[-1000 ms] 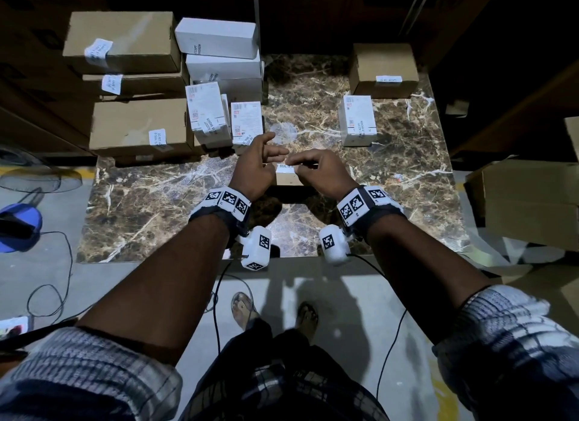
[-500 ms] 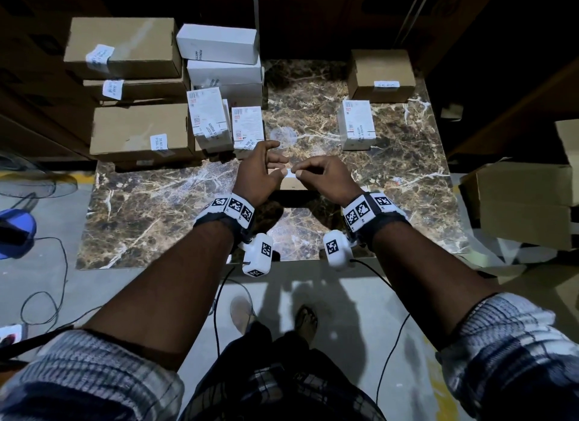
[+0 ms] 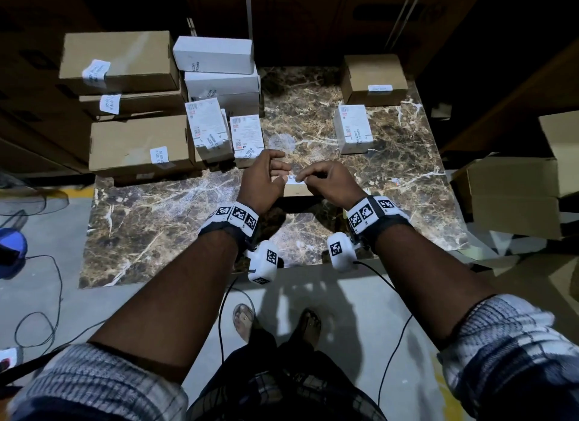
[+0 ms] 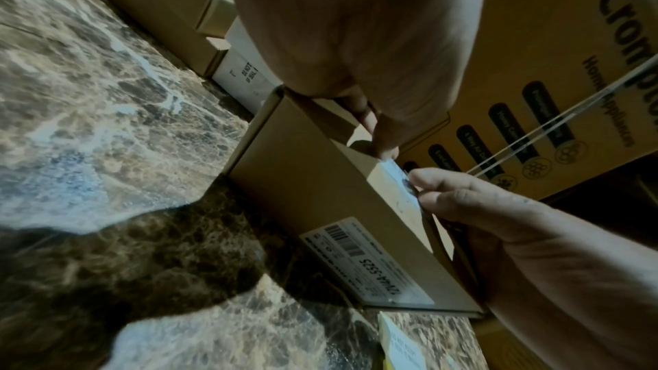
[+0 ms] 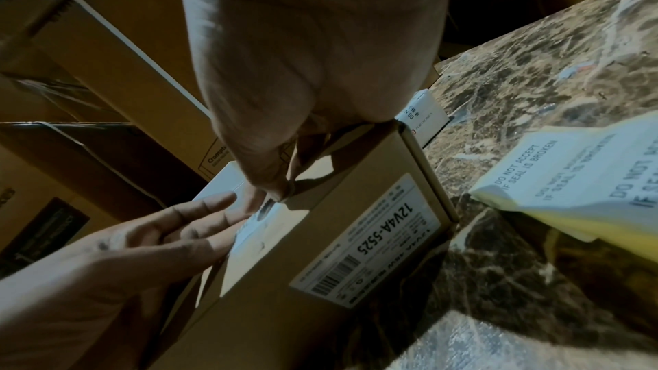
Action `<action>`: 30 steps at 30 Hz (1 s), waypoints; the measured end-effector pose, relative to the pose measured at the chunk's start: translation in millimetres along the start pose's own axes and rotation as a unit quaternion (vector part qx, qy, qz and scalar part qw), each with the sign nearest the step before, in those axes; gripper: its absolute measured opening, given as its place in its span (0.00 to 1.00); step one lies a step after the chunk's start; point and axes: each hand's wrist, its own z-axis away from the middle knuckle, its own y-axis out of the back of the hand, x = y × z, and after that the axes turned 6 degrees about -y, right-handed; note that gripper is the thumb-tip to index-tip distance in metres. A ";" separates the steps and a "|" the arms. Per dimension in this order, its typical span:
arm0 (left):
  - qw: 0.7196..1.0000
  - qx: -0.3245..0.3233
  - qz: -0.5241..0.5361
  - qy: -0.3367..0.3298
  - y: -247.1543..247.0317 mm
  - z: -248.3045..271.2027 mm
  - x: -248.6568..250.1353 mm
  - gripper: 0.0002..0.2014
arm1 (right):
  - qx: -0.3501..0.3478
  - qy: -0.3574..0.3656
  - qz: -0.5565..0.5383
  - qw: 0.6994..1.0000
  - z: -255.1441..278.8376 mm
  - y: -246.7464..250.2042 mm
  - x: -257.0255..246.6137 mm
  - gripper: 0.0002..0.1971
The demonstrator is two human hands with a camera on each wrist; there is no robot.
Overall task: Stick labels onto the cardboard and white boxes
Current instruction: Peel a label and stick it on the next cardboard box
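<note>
Dim room, grey floor (image 3: 94, 307). Marble bench (image 3: 163, 220); box (image 3: 296, 189) mid-bench. My right fingers (image 3: 308, 173) pinch label (image 3: 290, 179) on box; left hand (image 3: 261, 179) alongside, fingers loosely apart.

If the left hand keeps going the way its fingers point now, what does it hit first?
Probably the right hand. The left hand has its fingers pointing across the top of the small cardboard box, over the label the right fingers pinch. Depth is unclear; the fingertips may already touch the label.
</note>
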 end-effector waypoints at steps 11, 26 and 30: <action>0.974 -0.031 -0.221 0.028 36.5 4.8 -9.2 0.15 | 0.116 -0.044 0.127 0.984 2.2 -1.1 5.2 0.12; 0.970 -0.012 -0.241 0.016 18.1 -14.4 37.5 0.13 | 0.178 -0.076 0.119 0.974 14.6 28.2 -26.4 0.15; 0.972 0.031 -0.231 -0.030 7.6 -35.1 67.6 0.14 | 0.227 -0.040 0.115 0.966 5.5 56.4 -30.4 0.16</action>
